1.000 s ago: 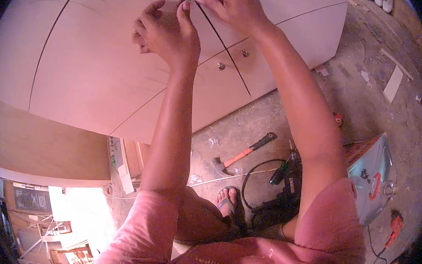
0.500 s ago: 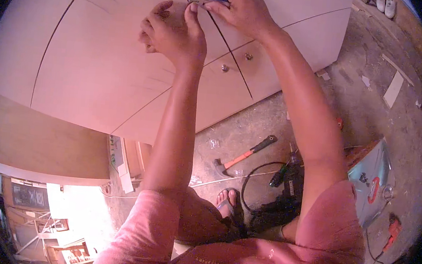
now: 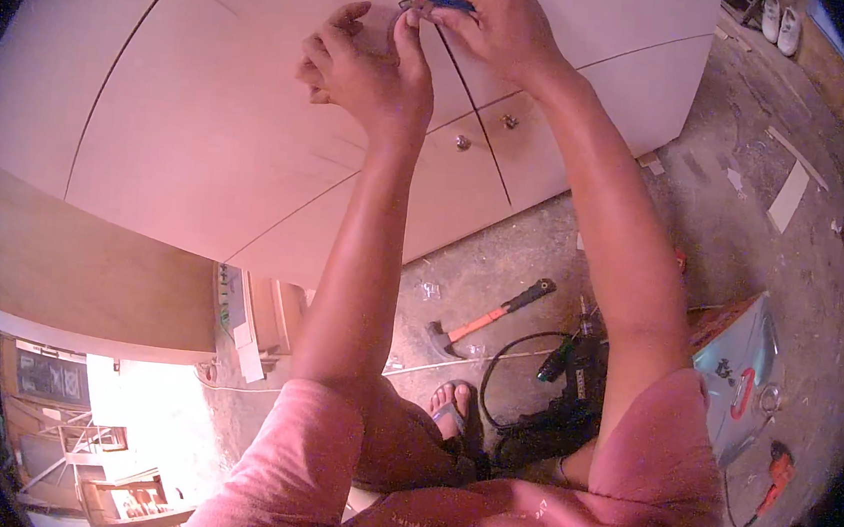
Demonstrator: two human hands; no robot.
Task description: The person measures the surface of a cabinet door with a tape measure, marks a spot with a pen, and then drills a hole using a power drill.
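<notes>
My right hand (image 3: 508, 25) closes around a slim blue tool with a red end (image 3: 453, 3), over the pale cabinet front (image 3: 226, 96). Its exact kind is too small to make out. Beside the red end, the thumb of my left hand (image 3: 373, 74) reaches up to a small dark piece at the tool's tip. The other left fingers are loosely bent and apart from the thumb. Two round metal knobs, one (image 3: 463, 143) left of a dark vertical gap and another (image 3: 510, 122) right of it, sit below my hands.
On the concrete floor lie a claw hammer (image 3: 482, 321) with an orange and black handle, a black bag (image 3: 555, 406) with a cable, and an orange power tool (image 3: 778, 475). A pale blue container (image 3: 739, 367) stands at right. White shoes (image 3: 788, 33) are at the far right.
The whole view has shifted slightly, so the cabinet and both hands appear a little further right and lower. My hold on the blue tool looks the same.
</notes>
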